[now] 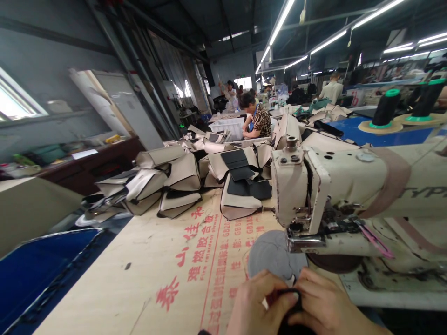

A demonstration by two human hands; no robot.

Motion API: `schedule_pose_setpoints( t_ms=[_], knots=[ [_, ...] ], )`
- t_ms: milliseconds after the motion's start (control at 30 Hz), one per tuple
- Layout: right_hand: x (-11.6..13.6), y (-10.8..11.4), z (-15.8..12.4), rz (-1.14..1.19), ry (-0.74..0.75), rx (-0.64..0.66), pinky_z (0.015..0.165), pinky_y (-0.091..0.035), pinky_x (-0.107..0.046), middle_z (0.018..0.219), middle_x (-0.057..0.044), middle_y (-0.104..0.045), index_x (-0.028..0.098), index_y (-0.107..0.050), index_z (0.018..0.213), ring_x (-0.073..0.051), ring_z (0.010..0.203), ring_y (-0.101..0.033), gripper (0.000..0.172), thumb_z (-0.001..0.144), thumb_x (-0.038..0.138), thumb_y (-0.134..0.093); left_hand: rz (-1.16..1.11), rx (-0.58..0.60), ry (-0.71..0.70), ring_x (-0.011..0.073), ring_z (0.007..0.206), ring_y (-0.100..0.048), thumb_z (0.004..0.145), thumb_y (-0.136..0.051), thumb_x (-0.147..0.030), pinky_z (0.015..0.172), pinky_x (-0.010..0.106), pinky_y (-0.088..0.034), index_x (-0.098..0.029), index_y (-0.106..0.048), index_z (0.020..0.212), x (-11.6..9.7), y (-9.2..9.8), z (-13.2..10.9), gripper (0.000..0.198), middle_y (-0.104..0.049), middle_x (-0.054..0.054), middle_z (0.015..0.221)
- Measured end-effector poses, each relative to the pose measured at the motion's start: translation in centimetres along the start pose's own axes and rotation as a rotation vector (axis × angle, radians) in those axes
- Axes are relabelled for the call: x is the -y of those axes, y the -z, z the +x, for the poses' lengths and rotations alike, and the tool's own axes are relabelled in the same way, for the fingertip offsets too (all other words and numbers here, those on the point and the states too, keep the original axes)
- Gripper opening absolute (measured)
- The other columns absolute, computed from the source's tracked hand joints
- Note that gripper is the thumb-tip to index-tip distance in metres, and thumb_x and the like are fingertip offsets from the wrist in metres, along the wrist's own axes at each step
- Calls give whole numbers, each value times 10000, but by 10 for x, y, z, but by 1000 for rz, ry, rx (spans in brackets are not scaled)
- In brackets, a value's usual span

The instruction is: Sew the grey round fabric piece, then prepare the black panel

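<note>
My left hand (256, 302) and my right hand (330, 307) meet at the bottom edge, both pinching a small black piece of material (289, 302) between their fingers. Just beyond them lies a round grey piece (270, 253) on the plywood table (157, 260). It reaches under the head of a cream sewing machine (314, 190), whose presser foot area (303, 242) is right above my fingers.
Stacks of beige and black sewn covers (181, 181) crowd the far end of the table. Black thread cones (386, 109) stand on the right. A person in a patterned shirt (258, 121) works farther back. A blue surface (38, 270) lies left.
</note>
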State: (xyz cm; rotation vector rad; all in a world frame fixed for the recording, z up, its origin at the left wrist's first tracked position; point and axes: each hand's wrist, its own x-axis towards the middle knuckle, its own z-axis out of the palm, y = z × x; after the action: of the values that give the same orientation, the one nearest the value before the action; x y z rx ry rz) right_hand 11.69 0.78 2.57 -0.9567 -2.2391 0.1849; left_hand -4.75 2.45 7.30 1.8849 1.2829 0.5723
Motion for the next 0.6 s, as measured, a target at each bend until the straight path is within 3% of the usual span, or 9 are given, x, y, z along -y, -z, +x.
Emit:
schedule_pose_setpoints(
  t_ms=[100, 233, 467, 600],
  knots=[
    [-3, 7, 0, 65, -62, 101, 606, -416, -252, 711, -16, -567, 170, -542, 645, -145, 705, -525, 344, 899, 383, -452, -248, 24, 181, 111, 603, -501, 719, -622, -246, 566, 221, -362, -168, -601, 681, 5, -1, 7, 90, -572, -16, 618],
    [-5, 12, -1, 144, -113, 226, 628, -415, -245, 737, -8, -568, 172, -532, 677, -141, 734, -526, 298, 907, 343, -449, -624, 122, 181, 64, 497, -361, 707, -629, -232, 486, 198, -248, -192, -450, 869, 18, -2, 12, 245, -401, -102, 529],
    [-7, -4, -13, 272, -351, 70, 696, -438, -217, 854, 5, -552, 205, -503, 884, -123, 780, -534, 132, 853, 322, -555, -491, 162, 196, 59, 467, -331, 729, -544, -176, 453, 204, -183, -216, -347, 936, 22, -2, 20, 288, -363, -122, 524],
    [-5, -6, -12, 190, -180, 115, 765, -432, -248, 971, -24, -541, 229, -478, 1050, -151, 887, -527, 151, 902, 256, -463, -454, 204, 246, 56, 446, -299, 718, -521, -147, 432, 205, -157, -208, -368, 928, 26, -1, 24, 267, -361, -124, 506]
  ],
)
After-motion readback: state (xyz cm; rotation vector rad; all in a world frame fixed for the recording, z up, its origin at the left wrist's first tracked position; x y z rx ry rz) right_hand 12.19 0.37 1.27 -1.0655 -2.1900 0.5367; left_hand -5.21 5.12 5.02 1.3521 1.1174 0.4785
